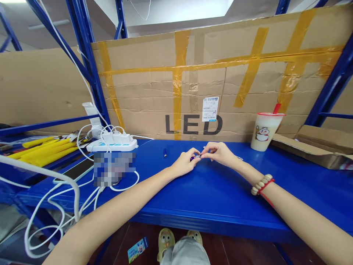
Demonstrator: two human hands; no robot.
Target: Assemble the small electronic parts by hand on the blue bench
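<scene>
Both my hands meet over the middle of the blue shelf. My left hand is closed, pinching a small purple and silver object. My right hand pinches the other end of the same small object with its fingertips. The object is too small to name. A bead bracelet with a red cord sits on my right wrist. A small blue piece lies on the shelf to the left of my hands.
A taped cardboard sheet marked LED stands behind the shelf. A drink cup with a red straw is at right, beside an open cardboard box. At left lie a white power strip, white cables, a phone and yellow items.
</scene>
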